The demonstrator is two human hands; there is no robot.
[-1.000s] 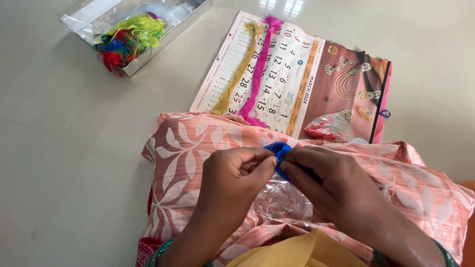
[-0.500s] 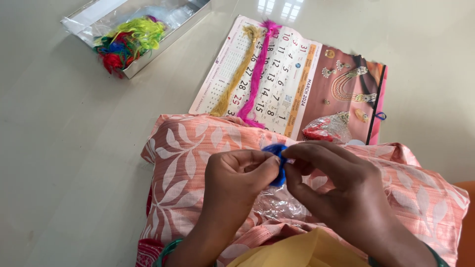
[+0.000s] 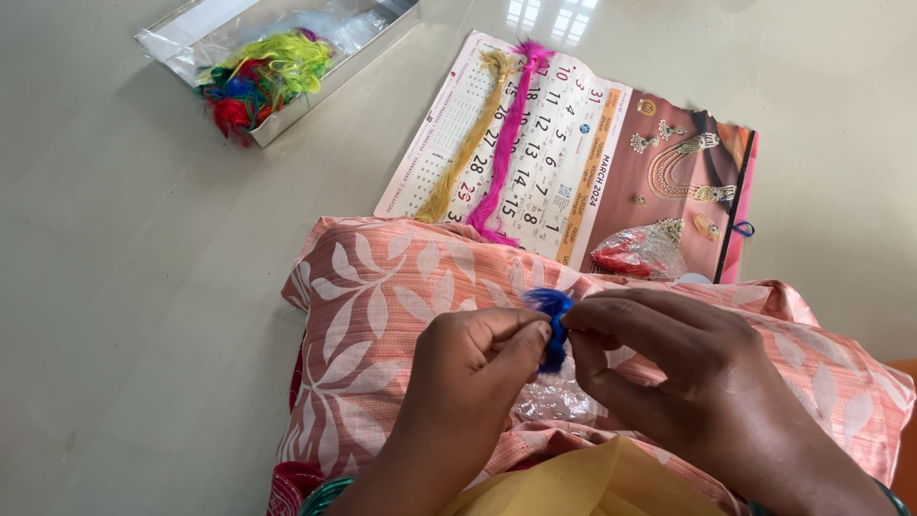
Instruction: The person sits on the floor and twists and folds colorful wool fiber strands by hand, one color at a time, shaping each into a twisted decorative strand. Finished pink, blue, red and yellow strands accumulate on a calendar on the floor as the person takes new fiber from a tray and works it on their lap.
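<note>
Head view: the left hand [image 3: 478, 358] and right hand [image 3: 669, 373] are both pinching a small blue tuft of thread [image 3: 552, 325] between fingertips, over a peach leaf-patterned cushion [image 3: 382, 306]. Beyond the hands, yellow and pink thread tassels [image 3: 487, 143] are lying on a wall calendar [image 3: 573, 162]; far left, a clear box of mixed coloured threads [image 3: 263, 72] is sitting on the pale bench [image 3: 124, 287].

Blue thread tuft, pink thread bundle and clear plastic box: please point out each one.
Blue thread tuft [image 3: 551, 304], head view, its upper fluffy end.
Pink thread bundle [image 3: 506, 143], head view, its middle.
Clear plastic box [image 3: 377, 27], head view, its right wall.
</note>
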